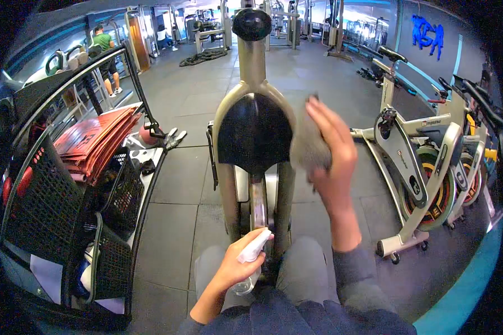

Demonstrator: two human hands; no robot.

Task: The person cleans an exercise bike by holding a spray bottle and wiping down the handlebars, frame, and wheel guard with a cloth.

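In front of me stands an exercise bike frame [254, 64], beige with a dark central panel [254, 131] and a black knob [251, 24] at its top. My left hand [237, 262] is closed around a spray bottle with a white trigger head [254, 247]; its clear body [245, 286] shows below the fingers. My right hand [335, 145], a little blurred, holds a grey cloth [309, 144] beside the right side of the frame. Whether the cloth touches the frame I cannot tell.
To my left, a black rack [145, 212] holds orange mats [98, 139] and mesh baskets [113, 268]. Spin bikes [422, 167] stand on the right. A person in a green shirt [102, 42] is at the far left. Thick rope [204, 57] lies on the floor ahead.
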